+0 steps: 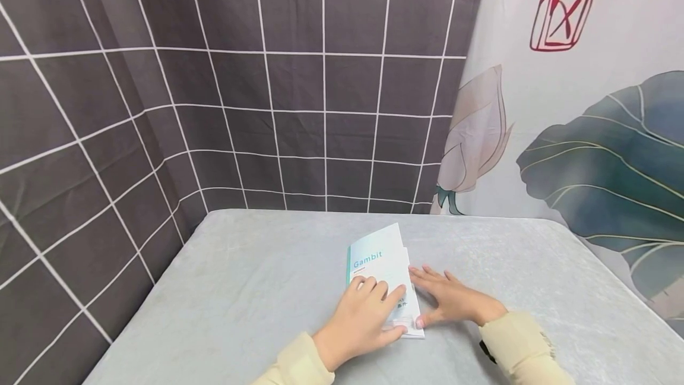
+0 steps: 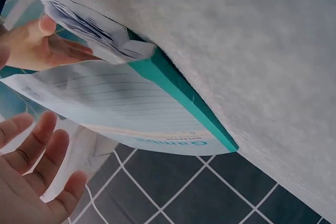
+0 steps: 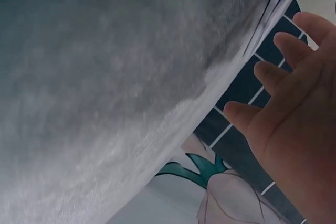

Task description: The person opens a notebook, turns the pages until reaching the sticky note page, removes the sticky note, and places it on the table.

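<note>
A notebook point(image 1: 382, 242) with a pale cover marked "Gambit" lies on the grey table. Its green spine point(image 2: 173, 95) faces left, and in the left wrist view the cover point(image 2: 147, 106) bows up, apart from the pages point(image 2: 94, 27). Over the cover's lower part is my left hand point(image 1: 355, 319), its fingers loosely bent; the left wrist view shows them spread with nothing between them. My right hand point(image 1: 451, 297) lies at the notebook's right edge, fingers extended and thumb near the lower corner. The right wrist view shows that hand point(image 3: 299, 114) holding nothing.
The grey cloth-covered table point(image 1: 256, 278) stretches around the notebook on all sides. Behind and to the left hangs a dark curtain point(image 1: 294, 82) with a white grid. A pale curtain point(image 1: 513, 94) with lotus prints hangs at the right.
</note>
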Motion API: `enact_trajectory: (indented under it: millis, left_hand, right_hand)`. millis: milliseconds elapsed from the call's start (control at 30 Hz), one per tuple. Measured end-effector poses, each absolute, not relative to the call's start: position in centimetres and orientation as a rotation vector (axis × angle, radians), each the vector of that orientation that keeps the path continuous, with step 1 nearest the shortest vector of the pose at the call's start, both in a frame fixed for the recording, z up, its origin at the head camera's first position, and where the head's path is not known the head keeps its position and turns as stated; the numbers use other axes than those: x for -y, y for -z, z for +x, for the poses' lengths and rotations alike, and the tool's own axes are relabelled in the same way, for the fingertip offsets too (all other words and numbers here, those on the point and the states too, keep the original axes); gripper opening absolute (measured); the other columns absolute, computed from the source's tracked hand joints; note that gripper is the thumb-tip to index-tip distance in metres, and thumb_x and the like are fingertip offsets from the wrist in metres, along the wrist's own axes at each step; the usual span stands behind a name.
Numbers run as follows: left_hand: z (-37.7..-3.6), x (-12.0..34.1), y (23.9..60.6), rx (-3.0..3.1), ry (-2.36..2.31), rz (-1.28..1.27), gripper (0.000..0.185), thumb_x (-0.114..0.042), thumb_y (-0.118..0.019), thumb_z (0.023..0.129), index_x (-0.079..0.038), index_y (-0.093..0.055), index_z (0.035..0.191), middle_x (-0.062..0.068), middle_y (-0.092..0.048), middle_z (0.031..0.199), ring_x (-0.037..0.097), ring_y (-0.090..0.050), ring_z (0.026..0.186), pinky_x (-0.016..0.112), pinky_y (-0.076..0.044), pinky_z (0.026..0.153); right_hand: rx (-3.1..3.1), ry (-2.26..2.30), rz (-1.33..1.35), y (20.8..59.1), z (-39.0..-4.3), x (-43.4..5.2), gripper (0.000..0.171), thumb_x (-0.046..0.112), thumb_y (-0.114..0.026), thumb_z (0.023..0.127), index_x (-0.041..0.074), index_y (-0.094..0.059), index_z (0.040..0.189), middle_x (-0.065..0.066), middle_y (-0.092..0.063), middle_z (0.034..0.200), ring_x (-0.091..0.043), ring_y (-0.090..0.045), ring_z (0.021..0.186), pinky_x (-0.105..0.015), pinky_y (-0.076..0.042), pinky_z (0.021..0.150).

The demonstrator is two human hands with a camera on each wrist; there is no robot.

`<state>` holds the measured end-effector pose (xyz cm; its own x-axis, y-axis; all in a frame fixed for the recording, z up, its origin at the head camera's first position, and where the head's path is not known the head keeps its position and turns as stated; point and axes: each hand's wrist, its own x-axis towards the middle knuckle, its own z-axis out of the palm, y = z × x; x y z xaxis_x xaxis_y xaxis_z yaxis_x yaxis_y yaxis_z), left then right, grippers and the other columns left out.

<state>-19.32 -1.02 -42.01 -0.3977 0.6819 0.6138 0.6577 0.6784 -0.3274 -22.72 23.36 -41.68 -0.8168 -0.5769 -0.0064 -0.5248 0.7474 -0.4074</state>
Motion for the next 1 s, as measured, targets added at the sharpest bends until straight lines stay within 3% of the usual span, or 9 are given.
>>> enact_trajectory:
  millis: [233,533,1000]
  left_hand:
    - [-19.0,0.5,41.9,2.127,-0.041,-1.036,0.045,-0.051,-0.065,0.080,-0.024,-0.061,0.116,-0.007,-0.058,0.086,0.011,-0.053,0.079,0.030,-0.040,0.083]
    - [-18.8,-0.2,42.0,2.102,-0.042,-1.085,0.037,-0.038,-0.064,0.084,-0.024,-0.064,0.119,-0.007,-0.064,0.096,0.012,-0.058,0.087,0.036,-0.044,0.087]
    - [-18.4,0.7,40.9,2.131,0.047,-0.953,0.044,-0.030,-0.066,0.079,-0.017,-0.062,0.122,-0.006,-0.067,0.094,0.013,-0.059,0.087,0.047,-0.045,0.093]
  right_hand:
    - [-2.764,0.555,-0.851,42.0,-22.7,-22.3,0.110,0.060,-0.074,0.068,-0.002,-0.030,0.147,-0.028,-0.027,0.153,-0.054,-0.021,0.139,-0.078,-0.014,0.100]
    - [-2.736,0.501,-0.823,41.9,-22.3,-21.4,0.107,0.055,-0.077,0.069,-0.001,-0.030,0.147,-0.029,-0.026,0.153,-0.050,-0.020,0.141,-0.076,-0.013,0.102]
    - [-2.709,0.443,-0.757,41.7,-22.3,-21.2,0.107,0.055,-0.076,0.068,0.001,-0.030,0.148,-0.022,-0.021,0.157,-0.045,-0.018,0.144,-0.073,-0.013,0.106]
